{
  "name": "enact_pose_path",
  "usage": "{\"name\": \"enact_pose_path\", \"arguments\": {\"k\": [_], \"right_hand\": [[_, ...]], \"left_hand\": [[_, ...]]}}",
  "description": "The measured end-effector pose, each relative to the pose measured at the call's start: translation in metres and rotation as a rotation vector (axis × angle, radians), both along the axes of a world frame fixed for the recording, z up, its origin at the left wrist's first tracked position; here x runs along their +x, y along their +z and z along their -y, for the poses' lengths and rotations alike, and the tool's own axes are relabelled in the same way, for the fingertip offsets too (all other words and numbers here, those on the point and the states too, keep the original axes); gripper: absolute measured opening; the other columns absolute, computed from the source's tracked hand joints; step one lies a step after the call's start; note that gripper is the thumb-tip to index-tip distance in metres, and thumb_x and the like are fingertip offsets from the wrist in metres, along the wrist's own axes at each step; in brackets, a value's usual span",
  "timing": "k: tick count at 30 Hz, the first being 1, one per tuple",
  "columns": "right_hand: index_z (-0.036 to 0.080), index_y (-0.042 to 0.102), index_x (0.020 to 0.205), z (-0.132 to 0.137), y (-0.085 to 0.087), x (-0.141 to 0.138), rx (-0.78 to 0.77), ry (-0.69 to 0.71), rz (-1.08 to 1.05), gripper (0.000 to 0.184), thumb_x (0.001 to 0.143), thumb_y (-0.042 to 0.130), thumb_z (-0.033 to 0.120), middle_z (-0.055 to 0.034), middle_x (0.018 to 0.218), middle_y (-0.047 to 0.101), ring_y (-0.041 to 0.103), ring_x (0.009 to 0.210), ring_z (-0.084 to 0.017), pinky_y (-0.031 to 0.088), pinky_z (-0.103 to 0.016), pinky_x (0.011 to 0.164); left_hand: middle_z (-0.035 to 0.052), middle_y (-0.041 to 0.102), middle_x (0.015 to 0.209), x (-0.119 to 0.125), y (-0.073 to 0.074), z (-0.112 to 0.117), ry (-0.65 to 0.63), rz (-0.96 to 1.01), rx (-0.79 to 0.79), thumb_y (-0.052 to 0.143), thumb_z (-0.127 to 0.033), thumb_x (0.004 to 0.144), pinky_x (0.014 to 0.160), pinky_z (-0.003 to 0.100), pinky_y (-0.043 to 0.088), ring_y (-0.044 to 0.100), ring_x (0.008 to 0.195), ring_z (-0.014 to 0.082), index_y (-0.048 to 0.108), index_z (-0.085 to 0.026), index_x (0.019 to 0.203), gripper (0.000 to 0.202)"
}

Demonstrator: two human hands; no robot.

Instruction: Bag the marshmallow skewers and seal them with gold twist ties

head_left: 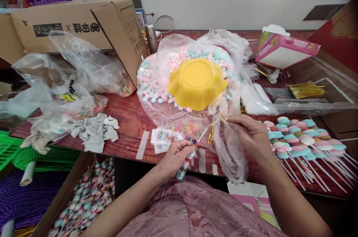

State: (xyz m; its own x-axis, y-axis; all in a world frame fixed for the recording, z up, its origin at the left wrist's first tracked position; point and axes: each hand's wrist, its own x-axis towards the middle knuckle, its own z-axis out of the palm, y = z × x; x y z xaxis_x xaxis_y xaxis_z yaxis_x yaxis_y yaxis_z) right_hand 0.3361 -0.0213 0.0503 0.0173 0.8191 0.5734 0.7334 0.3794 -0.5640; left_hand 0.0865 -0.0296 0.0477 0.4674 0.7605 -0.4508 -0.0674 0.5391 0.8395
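My left hand (177, 157) is closed around a marshmallow stick (181, 170) in a printed clear wrapper. Pink and blue marshmallow shows below the fingers, and the white stick (203, 136) pokes out up and to the right. To the right, my right hand (250, 132) pinches a thin gold twist tie (223, 117) between thumb and fingertips, above a crumpled clear plastic bag (231, 151). More gold ties (210, 134) lie between the two hands. Behind my left hand is a stack of printed clear wrappers (162, 138).
An upturned yellow basin (197, 84) sits on a big bag of pastel marshmallows (153, 84). Marshmallow sticks (304, 138) are piled at right, before a clear bin (332, 106) with gold ties. A cardboard box (78, 24) and grey cloth (95, 130) are at left; finished sticks (86, 192) fill a box below.
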Motion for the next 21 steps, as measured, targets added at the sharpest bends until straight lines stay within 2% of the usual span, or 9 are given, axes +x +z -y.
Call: {"name": "enact_pose_path", "arguments": {"k": [3, 7, 10, 13, 18, 21], "right_hand": [[0.027, 0.075, 0.096, 0.014, 0.012, -0.015, 0.029, 0.027, -0.232, 0.015, 0.088, 0.066, 0.018, -0.0011, 0.088, 0.072, 0.067, 0.080, -0.018, 0.053, -0.032, 0.071], [0.030, 0.075, 0.103, 0.023, 0.020, -0.036, 0.093, 0.099, -0.177, 0.026, 0.087, 0.066, 0.012, -0.0007, 0.087, 0.072, 0.066, 0.079, -0.017, 0.053, -0.033, 0.073], [0.029, 0.072, 0.115, 0.027, 0.021, -0.050, 0.032, 0.288, -0.171, 0.035, 0.088, 0.062, 0.009, -0.0033, 0.091, 0.071, 0.065, 0.081, -0.018, 0.053, -0.033, 0.072], [0.028, 0.067, 0.125, 0.032, 0.012, -0.067, -0.043, 0.481, -0.131, 0.043, 0.091, 0.053, 0.006, -0.0048, 0.091, 0.070, 0.062, 0.078, -0.017, 0.051, -0.031, 0.067], [0.030, 0.067, 0.126, 0.033, -0.011, -0.081, -0.142, 0.447, -0.163, 0.044, 0.093, 0.049, 0.006, -0.0017, 0.081, 0.065, 0.059, 0.075, -0.014, 0.048, -0.027, 0.065], [0.028, 0.069, 0.122, 0.032, -0.015, -0.082, -0.166, 0.438, -0.135, 0.040, 0.094, 0.049, 0.007, -0.0016, 0.078, 0.063, 0.058, 0.072, -0.014, 0.047, -0.027, 0.064]], "left_hand": [[-0.0031, 0.056, 0.053, 0.004, -0.002, -0.001, 0.003, 0.008, 0.003, 0.073, -0.049, 0.070, 0.039, 0.015, 0.030, 0.047, 0.040, 0.0044, 0.059, -0.016, 0.068, 0.036], [-0.0032, 0.057, 0.057, 0.009, -0.008, -0.002, 0.011, 0.023, 0.000, 0.075, -0.049, 0.069, 0.038, 0.016, 0.030, 0.048, 0.041, 0.0049, 0.063, -0.015, 0.073, 0.036], [-0.0038, 0.055, 0.055, 0.008, -0.011, -0.002, 0.001, 0.024, 0.033, 0.075, -0.049, 0.071, 0.040, 0.016, 0.032, 0.046, 0.041, 0.0044, 0.064, -0.014, 0.073, 0.036], [-0.0033, 0.056, 0.056, 0.004, -0.011, -0.003, 0.024, 0.037, 0.106, 0.074, -0.049, 0.073, 0.045, 0.017, 0.036, 0.046, 0.044, 0.0039, 0.066, -0.014, 0.074, 0.036], [-0.0032, 0.055, 0.056, -0.006, -0.006, -0.003, -0.017, -0.015, 0.177, 0.068, -0.041, 0.077, 0.047, 0.018, 0.037, 0.045, 0.045, 0.0048, 0.068, -0.013, 0.080, 0.028], [-0.0021, 0.056, 0.057, -0.012, -0.006, -0.002, -0.043, -0.029, 0.203, 0.066, -0.037, 0.077, 0.049, 0.019, 0.038, 0.048, 0.048, 0.0060, 0.070, -0.012, 0.083, 0.026]]}}
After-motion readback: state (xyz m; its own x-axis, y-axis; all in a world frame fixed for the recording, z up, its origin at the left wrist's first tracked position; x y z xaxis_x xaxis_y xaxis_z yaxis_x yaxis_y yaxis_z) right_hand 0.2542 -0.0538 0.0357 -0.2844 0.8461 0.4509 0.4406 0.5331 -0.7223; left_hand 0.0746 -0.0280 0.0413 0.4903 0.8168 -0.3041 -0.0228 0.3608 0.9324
